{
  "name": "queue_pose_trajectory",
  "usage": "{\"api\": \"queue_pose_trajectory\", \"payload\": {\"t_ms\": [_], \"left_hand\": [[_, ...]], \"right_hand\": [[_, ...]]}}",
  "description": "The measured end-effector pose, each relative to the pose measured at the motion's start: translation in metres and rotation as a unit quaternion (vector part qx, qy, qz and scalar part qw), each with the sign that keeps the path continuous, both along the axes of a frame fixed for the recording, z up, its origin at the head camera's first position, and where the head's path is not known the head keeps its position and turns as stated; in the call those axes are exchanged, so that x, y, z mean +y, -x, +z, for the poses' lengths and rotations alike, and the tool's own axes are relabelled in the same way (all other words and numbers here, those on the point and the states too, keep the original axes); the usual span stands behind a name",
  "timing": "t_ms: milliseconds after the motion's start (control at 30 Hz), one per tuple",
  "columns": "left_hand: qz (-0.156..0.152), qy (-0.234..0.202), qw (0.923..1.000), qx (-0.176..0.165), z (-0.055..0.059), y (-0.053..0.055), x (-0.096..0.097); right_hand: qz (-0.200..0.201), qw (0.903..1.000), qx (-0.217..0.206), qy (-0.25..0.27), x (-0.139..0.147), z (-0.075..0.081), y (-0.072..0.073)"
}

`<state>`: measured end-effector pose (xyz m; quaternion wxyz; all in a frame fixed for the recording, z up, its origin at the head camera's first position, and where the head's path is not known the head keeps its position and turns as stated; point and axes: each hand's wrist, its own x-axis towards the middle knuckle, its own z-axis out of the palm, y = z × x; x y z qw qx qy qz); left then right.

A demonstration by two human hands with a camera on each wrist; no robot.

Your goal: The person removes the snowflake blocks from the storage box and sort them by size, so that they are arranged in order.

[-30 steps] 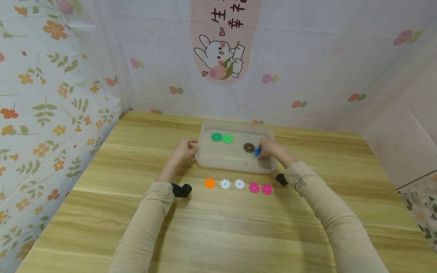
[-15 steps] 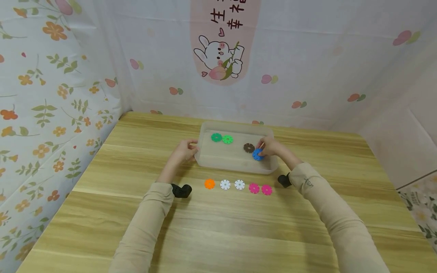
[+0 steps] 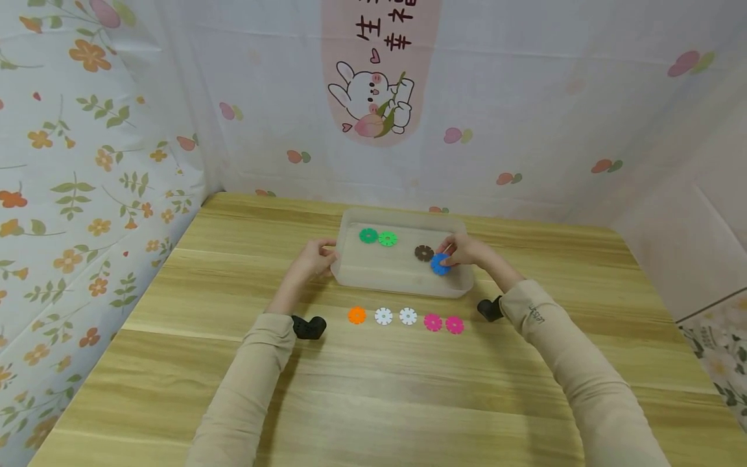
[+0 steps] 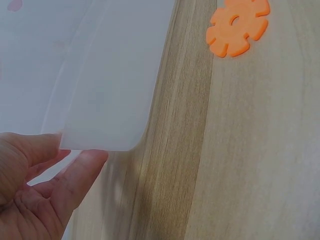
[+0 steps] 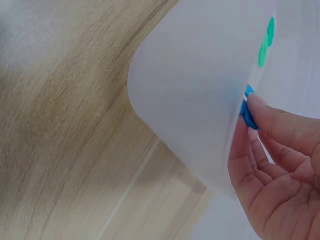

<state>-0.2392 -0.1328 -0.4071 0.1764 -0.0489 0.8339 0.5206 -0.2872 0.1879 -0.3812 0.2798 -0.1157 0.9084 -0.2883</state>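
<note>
A translucent plastic tray [image 3: 373,285] stands on the wooden table. At its left end my left hand [image 3: 316,261] grips the wall, thumb on the inner side and fingers outside, as the left wrist view shows. My right hand [image 3: 463,251] reaches inside at the right end and pinches a blue notched disc [image 3: 439,264] between thumb and fingers. Just left of that disc lies a brown notched disc [image 3: 424,253]. Toward the tray's back left lie a dark green disc [image 3: 368,235] and a light green disc [image 3: 388,239], side by side.
In front of the tray runs a row of notched discs: an orange one [image 3: 357,315], two white ones [image 3: 383,316] and two pink ones [image 3: 433,322]. Black wrist mounts [image 3: 309,327] stick out at both wrists. A printed curtain [image 3: 502,97] hangs behind the table [image 3: 408,395].
The right hand has drawn slightly back and tilted the blue disc up, so more of its face shows. The left hand keeps its hold on the tray; the other discs have not moved.
</note>
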Motion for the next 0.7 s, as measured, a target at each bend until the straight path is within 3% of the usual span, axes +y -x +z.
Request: {"api": "queue_pose_trajectory", "payload": {"t_ms": [467,700], "left_hand": [[-0.005,0.003,1.0,0.002,0.0013,-0.0003,-0.0004],[-0.012,0.021,0.9996,0.013,-0.0011,0.0003,-0.0012]], "right_hand": [[0.002,0.9999,0.005,0.016,0.0016,-0.0037,-0.0001],[0.024,0.9993,0.023,0.016,-0.0011,0.0012,-0.0025]]}}
